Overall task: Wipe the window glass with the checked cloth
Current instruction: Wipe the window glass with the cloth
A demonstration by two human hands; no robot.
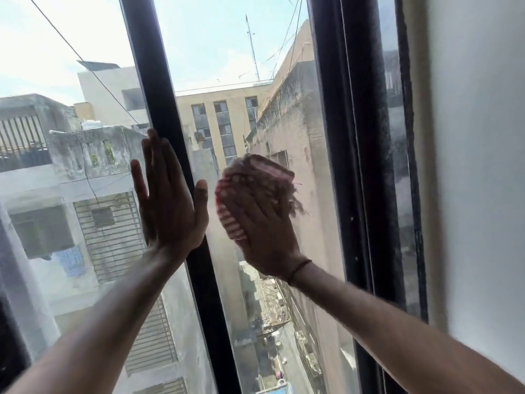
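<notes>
From the head camera, everything sits around the black centre mullion (170, 155), which slants down through the window from top left to bottom right.

Just right of the mullion lies the window glass (241, 81), a tall pane bounded on its far side by the black window frame (349, 166), with a white wall (477, 166) beyond that. Through the pane show tan and grey buildings and a street far below.

The right hand (264, 237) presses flat against this pane, right of the mullion at about its middle height. Its fingers lie together over the checked cloth (252, 191), a bunched red-and-white cloth with frayed threads at its right edge. The cloth sits between the palm and the glass and sticks out above and to the left of the fingers. It is blurred. A dark thread band (298, 270) circles the right wrist.

The left hand (167, 206) is open and flat, its palm across the mullion. Its fingers point upward and are slightly spread, the thumb standing out toward the cloth without touching it. It holds nothing.
</notes>
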